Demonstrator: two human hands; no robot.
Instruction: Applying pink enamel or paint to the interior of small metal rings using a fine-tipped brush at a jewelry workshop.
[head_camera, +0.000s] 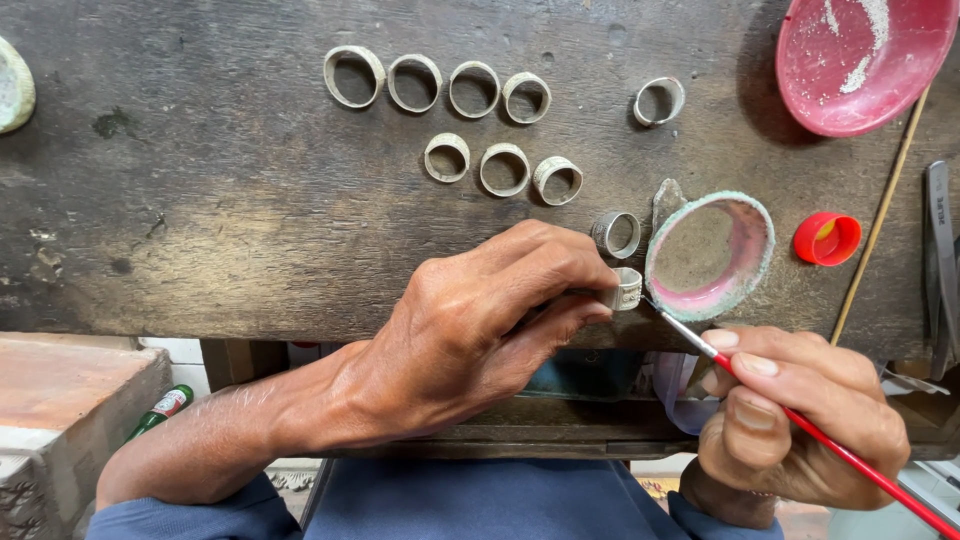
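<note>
A silver ring (627, 288) is sitting clamped between the left hand (480, 330) fingers at the worktop (200, 200) edge. The right hand (800, 415) fingers are pinching a red brush (800, 420), tip touching the ring (just beside a small pink-stained dish (760, 260)). Other rings (440, 85) are lying in rows beyond.

Ring (627, 288) in left hand (480, 330), brush (800, 425) in right hand (800, 420)

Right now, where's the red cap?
In the head view the red cap lies on the wooden bench at the right, just right of the small pink-lined dish, below the big pink bowl.
</note>
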